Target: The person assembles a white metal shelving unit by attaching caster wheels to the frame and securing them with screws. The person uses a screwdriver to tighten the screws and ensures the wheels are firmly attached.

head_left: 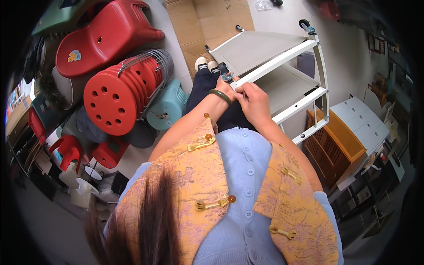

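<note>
A cart with a white metal frame (282,59) and grey shelf panels (260,48) lies tipped over in front of me, casters outward. My left hand (226,86), with a dark green bangle on its wrist, is closed around the near corner of the frame, just below a black caster (225,72). The frame and my other hand hide part of its fingers. My right hand (255,102) is beside it with fingers pinched together at the same corner; what is between them is too small to make out. Another caster (304,25) stands on the far right corner.
Flattened cardboard (194,26) lies on the floor ahead. To the left are stacked red stools (110,104), red plastic chairs (95,46) and a light blue stool (165,108). A wooden cabinet (335,143) and a white drawer unit (360,115) stand at the right.
</note>
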Action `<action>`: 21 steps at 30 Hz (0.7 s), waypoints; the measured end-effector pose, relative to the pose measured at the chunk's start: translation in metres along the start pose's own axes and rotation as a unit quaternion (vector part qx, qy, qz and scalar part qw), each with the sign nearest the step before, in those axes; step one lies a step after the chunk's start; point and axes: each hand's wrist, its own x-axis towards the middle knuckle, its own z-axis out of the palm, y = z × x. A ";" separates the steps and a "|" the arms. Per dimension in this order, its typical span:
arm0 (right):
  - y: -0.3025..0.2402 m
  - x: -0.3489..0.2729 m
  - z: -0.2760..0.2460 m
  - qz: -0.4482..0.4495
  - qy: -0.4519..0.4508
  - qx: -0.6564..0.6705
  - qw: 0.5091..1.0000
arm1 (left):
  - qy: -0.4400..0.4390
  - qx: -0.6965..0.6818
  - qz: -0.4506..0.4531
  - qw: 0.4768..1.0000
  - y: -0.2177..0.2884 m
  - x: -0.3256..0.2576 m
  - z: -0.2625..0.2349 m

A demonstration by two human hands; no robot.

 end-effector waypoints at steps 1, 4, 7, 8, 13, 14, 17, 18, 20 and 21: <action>-0.001 0.000 0.000 0.010 -0.004 0.002 1.000 | 0.005 -0.002 0.005 1.000 0.001 0.002 -0.003; 0.002 0.000 0.001 0.035 -0.010 0.005 0.999 | 0.038 -0.013 0.020 0.999 -0.001 0.000 0.001; 0.005 -0.001 0.002 0.027 -0.021 -0.007 0.999 | 0.033 -0.001 0.013 0.999 -0.002 -0.010 0.002; 0.004 -0.001 0.002 0.015 -0.026 -0.015 0.999 | 0.034 -0.017 -0.021 0.999 -0.003 -0.015 0.004; -0.004 0.001 0.003 0.019 -0.031 -0.022 0.999 | 0.032 -0.024 -0.010 0.999 0.005 -0.007 -0.015; -0.004 -0.001 0.003 0.039 -0.025 -0.027 0.999 | 0.037 -0.014 -0.006 0.999 0.002 -0.010 -0.009; -0.005 0.000 0.002 0.087 -0.040 -0.048 0.994 | 0.051 -0.009 0.053 0.997 -0.007 -0.014 0.002; -0.006 -0.001 0.001 0.103 -0.049 -0.057 0.992 | 0.049 -0.017 0.049 0.997 -0.005 -0.010 -0.001; -0.005 0.001 0.001 0.138 -0.063 -0.030 0.988 | 0.044 -0.017 0.041 0.998 -0.002 -0.005 -0.005; -0.005 0.001 0.001 0.156 -0.070 -0.016 0.985 | 0.041 -0.011 0.037 0.998 -0.001 -0.002 -0.007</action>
